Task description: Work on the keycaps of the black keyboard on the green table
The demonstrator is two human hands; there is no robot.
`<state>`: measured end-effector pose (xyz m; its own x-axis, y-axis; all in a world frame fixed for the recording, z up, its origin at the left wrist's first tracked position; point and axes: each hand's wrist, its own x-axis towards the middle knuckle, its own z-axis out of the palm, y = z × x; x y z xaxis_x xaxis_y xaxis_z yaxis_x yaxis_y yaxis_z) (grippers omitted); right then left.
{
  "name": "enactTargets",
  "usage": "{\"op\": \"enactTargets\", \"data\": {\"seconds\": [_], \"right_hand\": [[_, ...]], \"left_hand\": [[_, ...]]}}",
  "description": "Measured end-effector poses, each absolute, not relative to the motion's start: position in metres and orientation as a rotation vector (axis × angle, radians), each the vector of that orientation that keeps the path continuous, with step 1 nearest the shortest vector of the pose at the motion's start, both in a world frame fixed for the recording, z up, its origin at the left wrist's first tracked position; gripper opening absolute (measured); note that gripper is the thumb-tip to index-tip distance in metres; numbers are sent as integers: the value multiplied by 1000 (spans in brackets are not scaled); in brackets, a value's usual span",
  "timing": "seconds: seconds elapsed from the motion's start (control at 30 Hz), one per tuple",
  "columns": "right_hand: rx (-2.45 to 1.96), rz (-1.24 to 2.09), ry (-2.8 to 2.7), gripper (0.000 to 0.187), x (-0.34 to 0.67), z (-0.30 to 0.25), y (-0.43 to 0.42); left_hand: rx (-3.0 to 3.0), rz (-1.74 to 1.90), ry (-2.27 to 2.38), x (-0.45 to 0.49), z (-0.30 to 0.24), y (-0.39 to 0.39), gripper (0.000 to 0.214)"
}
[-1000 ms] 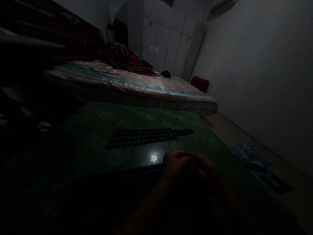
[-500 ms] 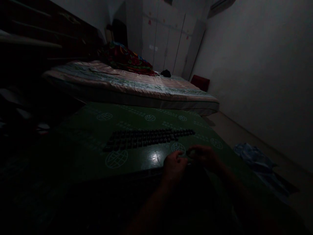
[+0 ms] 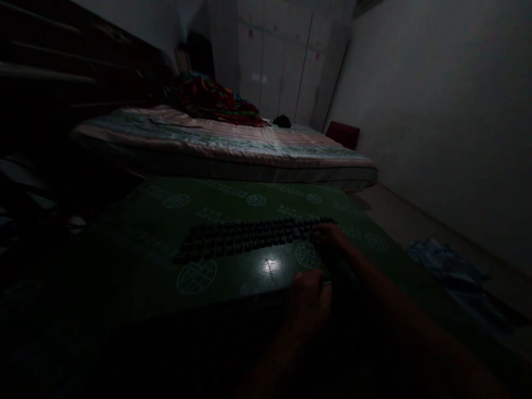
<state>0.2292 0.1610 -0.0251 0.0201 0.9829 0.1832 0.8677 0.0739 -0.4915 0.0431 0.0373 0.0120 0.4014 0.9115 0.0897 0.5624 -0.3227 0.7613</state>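
Black keycaps lie in several rows on the green table. My right hand reaches to the right end of these rows, its fingertips pinched at a keycap there; the dark hides most of the detail. Closer to me, my left hand is closed around a small thing with a pale edge, too dark to name. Beneath the left hand, at the table's near side, a long dark shape like a keyboard is barely visible.
Beyond the table stands a bed with a striped sheet and a red patterned blanket. A wardrobe is at the back. Bluish cloth lies on the floor to the right.
My right hand has moved away from the left, forward to the right end of the keycap rows. My left hand has come slightly nearer to me and stays closed.
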Motion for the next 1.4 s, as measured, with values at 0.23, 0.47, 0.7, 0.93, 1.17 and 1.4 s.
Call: {"op": "enactTargets", "data": {"seconds": [0.23,0.47,0.7,0.93,1.17,1.4], "right_hand": [[-1903,327,-1918,28,232,-28,169],[-1920,311,-1942,33,231,-28,169],[-1929,307,-1950,32,231,-29,170],[-1906,309,-1914,30,231,-30,169],[-1859,293,-1780,24,227,-17,158],[-1843,224,-1462,66,236,15,84]], "left_hand": [[2072,608,1239,43,18,35,16],[2097,587,1249,43,16,35,18],[2111,598,1247,43,14,35,18],[2138,601,1225,43,14,35,17],[2172,594,1220,44,11,37,16],[2216,609,1208,45,15,36,18]]}}
